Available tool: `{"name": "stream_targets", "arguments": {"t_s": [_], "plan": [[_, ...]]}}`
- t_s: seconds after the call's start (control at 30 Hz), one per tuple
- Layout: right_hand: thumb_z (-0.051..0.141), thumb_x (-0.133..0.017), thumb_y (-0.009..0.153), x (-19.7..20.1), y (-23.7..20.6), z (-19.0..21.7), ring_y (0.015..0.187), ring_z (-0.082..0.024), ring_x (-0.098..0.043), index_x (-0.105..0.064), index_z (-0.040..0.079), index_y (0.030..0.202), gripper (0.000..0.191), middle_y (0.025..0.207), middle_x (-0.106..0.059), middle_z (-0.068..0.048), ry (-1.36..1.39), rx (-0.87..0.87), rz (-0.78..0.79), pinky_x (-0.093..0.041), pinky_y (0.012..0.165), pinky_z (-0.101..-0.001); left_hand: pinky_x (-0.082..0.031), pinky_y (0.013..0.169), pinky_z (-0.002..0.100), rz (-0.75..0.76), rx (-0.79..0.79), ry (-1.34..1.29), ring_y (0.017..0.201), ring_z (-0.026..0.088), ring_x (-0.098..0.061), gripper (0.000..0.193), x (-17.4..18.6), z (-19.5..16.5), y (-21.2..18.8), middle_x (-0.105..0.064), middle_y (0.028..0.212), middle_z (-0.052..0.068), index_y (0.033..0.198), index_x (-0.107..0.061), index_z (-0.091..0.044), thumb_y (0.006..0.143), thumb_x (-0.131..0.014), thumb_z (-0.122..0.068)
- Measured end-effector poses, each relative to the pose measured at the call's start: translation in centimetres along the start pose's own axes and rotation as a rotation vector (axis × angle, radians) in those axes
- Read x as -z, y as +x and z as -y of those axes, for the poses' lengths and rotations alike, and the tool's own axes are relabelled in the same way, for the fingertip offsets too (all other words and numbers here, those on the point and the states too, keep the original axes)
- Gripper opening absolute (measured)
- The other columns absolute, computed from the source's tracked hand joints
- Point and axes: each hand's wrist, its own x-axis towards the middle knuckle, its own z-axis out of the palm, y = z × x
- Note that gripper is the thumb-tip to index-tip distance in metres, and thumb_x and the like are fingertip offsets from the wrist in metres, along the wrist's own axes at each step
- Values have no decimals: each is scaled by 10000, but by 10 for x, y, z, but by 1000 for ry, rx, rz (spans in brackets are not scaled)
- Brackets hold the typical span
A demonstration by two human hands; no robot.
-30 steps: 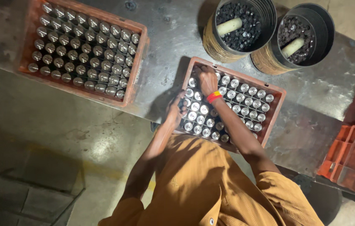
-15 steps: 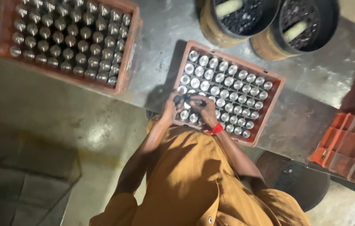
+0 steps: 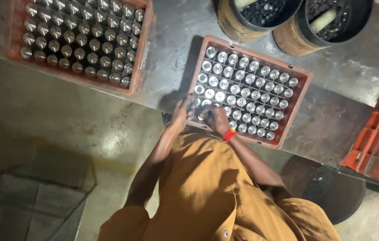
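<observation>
A reddish-orange crate [image 3: 297, 97] on a grey metal table [image 3: 354, 71] holds several rows of upright shiny metal cylinders [image 3: 247, 91]. Both my hands are at its near left corner. My right hand [image 3: 216, 118], with a red wristband, is curled over the cylinders in the corner rows. My left hand [image 3: 182, 111] rests against the crate's corner edge, fingers bent toward the same pieces. Whether either hand grips a cylinder is hidden by the fingers. My mustard shirt fills the lower middle.
A second crate [image 3: 142, 44] full of darker cylinders sits at the far left of the table. Two round drums [image 3: 236, 22] [image 3: 290, 38] of small dark parts stand at the back. An empty orange crate [image 3: 377, 147], a dark barrel [image 3: 328, 187] and a wire frame [image 3: 33, 192] surround me.
My hands have drawn back from the middle of the crate to its near left corner. The view has shifted, so both crates sit higher and larger in frame.
</observation>
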Motion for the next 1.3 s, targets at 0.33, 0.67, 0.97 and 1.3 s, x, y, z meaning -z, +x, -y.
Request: {"name": "stream_targets", "arguments": {"t_s": [0.33,0.67,0.97,1.3], "plan": [[113,-773,937,1,-7,-23,760,-77,-625,-742,32,1154,234,895,-742,25,662,-130,-102,-509,678,-259,-423,425,174,-88,-394,907,521,12,-550,307,-26,25,3,-590,744,-83,1172,-648,-126,1036,-590,-395],[82,-848,871,8,27,-5,720,-196,-657,-756,-5,948,148,851,-748,-165,-34,301,-310,-514,661,-338,-292,404,206,-59,-65,161,491,30,-395,252,12,26,16,-482,664,-58,1093,-641,-186,984,-615,-411],[206,-689,996,4,23,-34,632,-43,-595,-727,116,1264,285,798,-669,24,623,-111,-58,-482,574,-221,-287,398,200,54,-62,313,497,24,-380,303,-16,20,10,-469,692,-51,1275,-553,-259,990,-611,-342],[128,-796,902,10,45,-47,798,-168,-679,-743,22,1005,157,910,-749,-82,219,262,-441,-536,710,-335,-459,523,274,-3,-114,-150,620,123,-557,244,-6,43,38,-613,880,27,1249,-528,-35,1080,-565,-207]]}}
